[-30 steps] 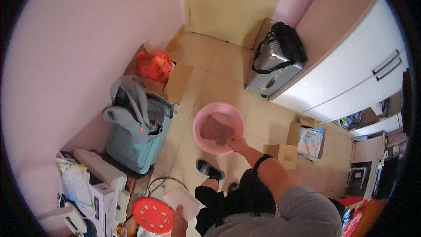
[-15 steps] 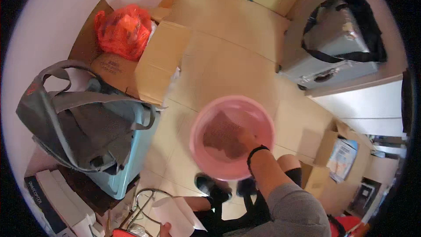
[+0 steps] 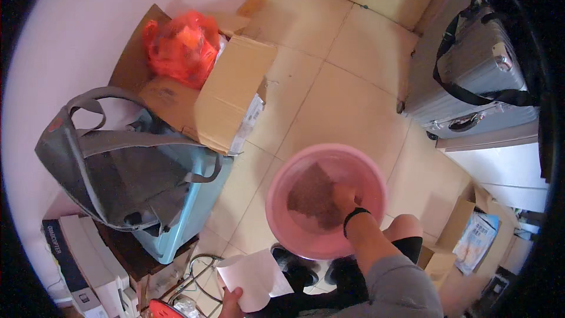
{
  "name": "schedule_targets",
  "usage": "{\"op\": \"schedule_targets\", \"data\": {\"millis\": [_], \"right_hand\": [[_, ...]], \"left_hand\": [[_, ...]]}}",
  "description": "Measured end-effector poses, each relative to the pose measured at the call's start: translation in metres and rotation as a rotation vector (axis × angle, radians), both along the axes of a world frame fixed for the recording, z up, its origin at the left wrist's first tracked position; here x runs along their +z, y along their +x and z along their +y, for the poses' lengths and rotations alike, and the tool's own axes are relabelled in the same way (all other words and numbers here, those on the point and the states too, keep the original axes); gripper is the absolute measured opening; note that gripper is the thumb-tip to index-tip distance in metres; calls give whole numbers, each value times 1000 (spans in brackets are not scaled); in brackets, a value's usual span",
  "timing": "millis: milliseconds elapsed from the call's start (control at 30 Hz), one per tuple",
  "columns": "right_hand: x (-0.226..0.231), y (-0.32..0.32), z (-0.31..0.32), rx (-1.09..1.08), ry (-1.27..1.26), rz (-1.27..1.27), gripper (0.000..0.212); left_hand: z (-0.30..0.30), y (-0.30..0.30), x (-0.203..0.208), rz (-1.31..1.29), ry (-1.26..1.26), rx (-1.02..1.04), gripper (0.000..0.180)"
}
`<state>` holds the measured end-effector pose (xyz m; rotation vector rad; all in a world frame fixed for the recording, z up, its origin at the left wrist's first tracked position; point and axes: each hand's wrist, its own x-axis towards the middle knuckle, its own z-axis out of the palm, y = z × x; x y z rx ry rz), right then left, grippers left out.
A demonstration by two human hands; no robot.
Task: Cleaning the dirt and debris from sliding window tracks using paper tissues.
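A pink round basin (image 3: pixel 279 240) sits on the floor in front of my feet. Inside it lies a brown, rough-textured cloth (image 3: pixel 312 195), spread out with ragged edges. My right hand (image 3: pixel 346 196), a black band at its wrist, reaches down into the basin and grips the cloth at its right side; the fingertips are partly hidden. Low in the picture, my left hand (image 3: pixel 232 301) holds a white paper roll (image 3: pixel 248 280) with a loose sheet hanging from it. Only the thumb and part of that hand show.
Left stands a grey bag (image 3: pixel 129 171) on a light blue bin (image 3: pixel 176 224), beside an open cardboard box (image 3: pixel 232 91) with a red plastic bag (image 3: pixel 182 47). A silver case (image 3: pixel 471 70) with a black strap is far right. Another carton (image 3: pixel 453 229) stands right.
The whole view has shifted, so things sit lower and further right. The left hand and paper roll show more fully. My right hand stays at the cloth in the basin.
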<state>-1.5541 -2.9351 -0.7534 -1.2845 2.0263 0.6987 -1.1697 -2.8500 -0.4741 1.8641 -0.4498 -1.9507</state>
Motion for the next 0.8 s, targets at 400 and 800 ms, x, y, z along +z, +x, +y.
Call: {"op": "schedule_targets", "data": {"millis": [400,800], "right_hand": [[172,0,-21,-356,-881,-383,32],[147,33,16,-197,-621,-435,26]], "left_hand": [[-27,-32,38,112,-236,100,69],[-82,-77,48,390,-375,3,68]]}}
